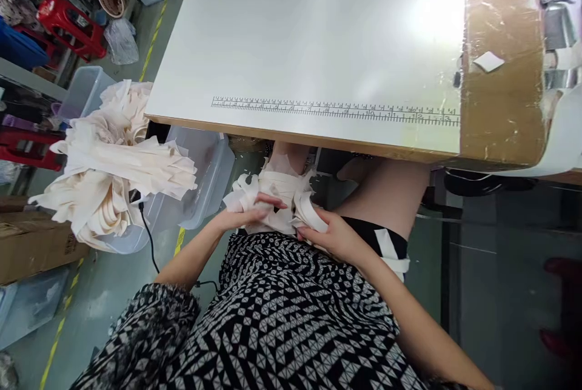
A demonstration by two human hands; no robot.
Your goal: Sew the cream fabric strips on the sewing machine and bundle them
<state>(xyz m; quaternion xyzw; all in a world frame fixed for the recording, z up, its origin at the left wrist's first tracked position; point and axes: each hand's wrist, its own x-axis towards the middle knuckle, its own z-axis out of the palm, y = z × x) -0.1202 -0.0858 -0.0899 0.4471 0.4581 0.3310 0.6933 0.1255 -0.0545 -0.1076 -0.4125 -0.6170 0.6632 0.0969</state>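
A loose bunch of cream fabric strips point(278, 185) lies over my lap, below the table's front edge. My left hand point(254, 213) is closed around the left end of the bunch, with the index finger and thumb showing on top. On the other side, my right hand point(335, 233) pinches curled strips between thumb and fingers. Some of its fingertips are hidden under the fabric. A few separate white strips point(390, 250) rest on my right thigh.
A white table point(318, 32) with a printed ruler spans the front. Brown tape point(504, 93) covers its right part. To the left, a large heap of cream strips point(122, 165) overflows a clear plastic bin point(211, 178). A black cable point(149, 235) hangs there. Red stools point(68, 23) stand farther back.
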